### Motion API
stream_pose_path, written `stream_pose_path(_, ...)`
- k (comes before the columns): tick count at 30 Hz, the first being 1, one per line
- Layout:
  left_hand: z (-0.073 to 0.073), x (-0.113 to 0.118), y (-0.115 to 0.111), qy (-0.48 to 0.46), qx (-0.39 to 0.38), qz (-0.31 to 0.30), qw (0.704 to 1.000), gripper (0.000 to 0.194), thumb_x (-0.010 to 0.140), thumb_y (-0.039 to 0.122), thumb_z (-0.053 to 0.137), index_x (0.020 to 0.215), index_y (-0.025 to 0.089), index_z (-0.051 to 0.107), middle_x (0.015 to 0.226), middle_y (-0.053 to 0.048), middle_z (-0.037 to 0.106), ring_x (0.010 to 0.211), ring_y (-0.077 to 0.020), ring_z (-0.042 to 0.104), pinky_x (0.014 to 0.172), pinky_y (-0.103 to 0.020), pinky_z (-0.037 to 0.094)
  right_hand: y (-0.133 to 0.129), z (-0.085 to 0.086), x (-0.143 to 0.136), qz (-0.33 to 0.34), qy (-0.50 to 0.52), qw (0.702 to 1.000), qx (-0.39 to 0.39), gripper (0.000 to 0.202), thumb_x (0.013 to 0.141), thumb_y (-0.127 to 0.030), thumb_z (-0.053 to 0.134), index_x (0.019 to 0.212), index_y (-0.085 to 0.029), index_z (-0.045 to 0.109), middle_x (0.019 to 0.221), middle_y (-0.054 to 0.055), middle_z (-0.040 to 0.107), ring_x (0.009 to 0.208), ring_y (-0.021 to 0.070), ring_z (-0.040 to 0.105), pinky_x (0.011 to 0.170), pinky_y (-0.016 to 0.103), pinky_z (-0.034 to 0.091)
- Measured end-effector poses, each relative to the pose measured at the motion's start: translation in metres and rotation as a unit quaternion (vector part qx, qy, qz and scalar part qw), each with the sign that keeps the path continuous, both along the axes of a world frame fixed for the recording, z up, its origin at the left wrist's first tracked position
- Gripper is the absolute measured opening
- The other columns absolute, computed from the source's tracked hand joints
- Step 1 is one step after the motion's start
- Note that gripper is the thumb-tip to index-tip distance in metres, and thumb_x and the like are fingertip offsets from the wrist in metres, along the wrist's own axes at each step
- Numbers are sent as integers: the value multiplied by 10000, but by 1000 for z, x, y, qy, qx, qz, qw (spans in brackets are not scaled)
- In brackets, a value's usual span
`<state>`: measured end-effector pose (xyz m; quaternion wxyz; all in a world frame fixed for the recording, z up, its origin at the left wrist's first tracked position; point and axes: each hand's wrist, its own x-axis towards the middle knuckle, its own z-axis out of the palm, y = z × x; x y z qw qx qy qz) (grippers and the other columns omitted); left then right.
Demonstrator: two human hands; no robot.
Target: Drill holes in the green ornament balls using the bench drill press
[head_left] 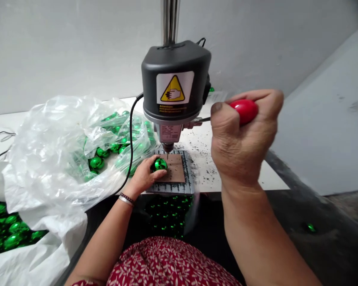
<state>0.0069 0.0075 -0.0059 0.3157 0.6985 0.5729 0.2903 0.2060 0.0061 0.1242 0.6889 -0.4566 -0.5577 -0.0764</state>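
My left hand (146,173) grips a shiny green ball (160,165) between thumb and fingers, at the left part of a brown board (176,169) on the drill press base (189,174). The thin drill bit (168,155) points down just right of and above the ball; whether they touch I cannot tell. My right hand (244,135) is closed around the red knob (245,111) of the lever, right of the dark drill press head (176,79) with its yellow warning label.
A clear plastic bag (59,147) with several green balls lies on the white table (271,178) at left. More green balls fill a white sack (62,242) at lower left. Others lie below the table's front edge. Dark shavings are scattered beside the base. A black cable hangs left of the drill.
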Motion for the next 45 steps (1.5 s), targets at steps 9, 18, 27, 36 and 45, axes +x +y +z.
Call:
stream_pose_path(9, 6, 11, 9, 61, 9, 13, 998, 519, 763, 264, 805, 1257, 171, 675, 1237, -121, 751, 1153, -307, 699, 1060, -453, 538, -5, 3, -3, -24, 0, 999, -35, 121, 936, -220, 566, 937, -166, 458, 870, -40, 524, 753, -4, 514, 706, 128, 477)
stream_pose_path(18, 7, 18, 15, 88, 30, -39, 995, 691, 698, 213, 861, 1364, 176, 681, 1427, -145, 665, 1326, -316, 633, 1225, -454, 438, -7, 3, -2, -6, 10, 999, -31, 135, 919, -213, 588, 936, -156, 467, 866, -39, 508, 760, -1, 516, 730, 133, 467)
stream_pose_path(27, 5, 21, 10, -28, -49, -30, 998, 654, 800, 281, 824, 1425, 200, 652, 1421, -99, 713, 1333, -294, 645, 1193, -435, 467, -7, -1, 1, -39, -21, 999, -18, 92, 909, -213, 579, 899, -148, 515, 833, -49, 559, 740, -7, 502, 720, 130, 449)
stream_pose_path(36, 1, 26, 11, -31, -56, -15, 998, 630, 781, 289, 827, 1388, 206, 682, 1276, -89, 784, 1196, -298, 714, 1106, -437, 530, -15, 2, 15, -72, -112, 990, -34, 77, 829, -202, 540, 785, -145, 515, 646, -71, 464, 579, -8, 351, 605, 140, 337)
stream_pose_path(45, 1, 25, 9, -37, -61, -12, 997, 652, 775, 274, 831, 1404, 205, 676, 1334, -104, 763, 1237, -310, 701, 1126, -450, 518, -27, -9, 20, -72, -167, 983, -11, 94, 832, -166, 533, 779, -166, 611, 669, -50, 553, 594, 25, 408, 614, 186, 381)
